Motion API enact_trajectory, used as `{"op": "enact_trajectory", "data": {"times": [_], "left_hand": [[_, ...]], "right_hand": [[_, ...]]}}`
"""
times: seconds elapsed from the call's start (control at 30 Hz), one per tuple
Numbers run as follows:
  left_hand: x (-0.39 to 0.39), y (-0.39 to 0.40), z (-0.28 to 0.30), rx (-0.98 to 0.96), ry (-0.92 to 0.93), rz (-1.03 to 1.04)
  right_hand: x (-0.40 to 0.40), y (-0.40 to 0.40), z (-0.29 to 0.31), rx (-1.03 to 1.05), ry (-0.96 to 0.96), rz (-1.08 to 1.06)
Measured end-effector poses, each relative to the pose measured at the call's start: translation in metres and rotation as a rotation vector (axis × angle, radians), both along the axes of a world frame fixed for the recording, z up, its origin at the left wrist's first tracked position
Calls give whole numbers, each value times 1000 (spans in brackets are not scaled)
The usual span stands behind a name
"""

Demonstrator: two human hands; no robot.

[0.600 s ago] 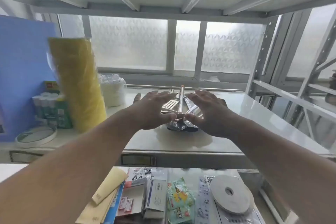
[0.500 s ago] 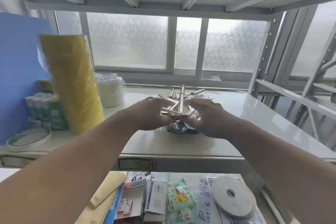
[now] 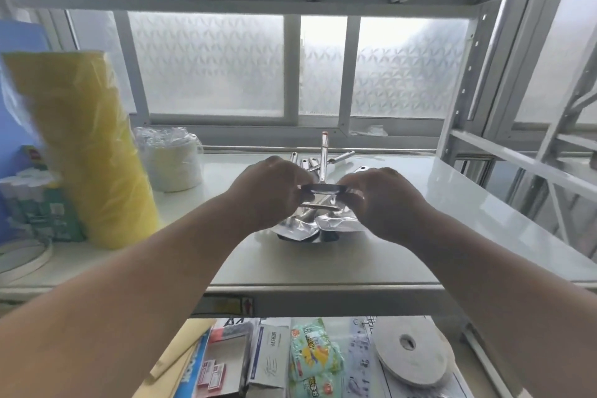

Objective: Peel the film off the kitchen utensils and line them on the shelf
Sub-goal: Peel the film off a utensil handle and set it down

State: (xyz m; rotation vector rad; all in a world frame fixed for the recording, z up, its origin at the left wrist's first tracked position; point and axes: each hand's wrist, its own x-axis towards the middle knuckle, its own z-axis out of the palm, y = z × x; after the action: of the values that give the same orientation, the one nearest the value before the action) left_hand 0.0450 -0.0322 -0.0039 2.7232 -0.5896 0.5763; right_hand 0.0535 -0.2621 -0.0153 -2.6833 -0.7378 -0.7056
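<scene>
A pile of shiny steel kitchen utensils lies in the middle of the white shelf, handles fanned toward the window. My left hand and my right hand each pinch one side of the head of a single utensil lifted just above the pile, its handle standing up toward the window. I cannot make out any film on it.
A yellow wrapped roll and a bagged white stack stand at the left, with boxed goods beside a blue board. The rack upright is at the right. Packets and a tape roll lie on the lower shelf.
My hands went from spread flat over the pile to curled, and they lifted one utensil's head off the pile between them.
</scene>
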Motion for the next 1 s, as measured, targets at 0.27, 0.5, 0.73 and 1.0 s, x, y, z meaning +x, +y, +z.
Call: {"op": "enact_trajectory", "data": {"times": [0.27, 0.5, 0.73, 1.0], "left_hand": [[8, -100, 15, -19, -44, -90], [24, -209, 0, -204, 79, -161], [44, -279, -40, -611, 364, -214], [70, -283, -60, -643, 401, -222]], "right_hand": [[-12, -84, 1, 182, -99, -74], [-16, -170, -14, 255, -155, -243], [-2, -236, -40, 402, -26, -383], [2, -249, -41, 718, 349, -345]]}}
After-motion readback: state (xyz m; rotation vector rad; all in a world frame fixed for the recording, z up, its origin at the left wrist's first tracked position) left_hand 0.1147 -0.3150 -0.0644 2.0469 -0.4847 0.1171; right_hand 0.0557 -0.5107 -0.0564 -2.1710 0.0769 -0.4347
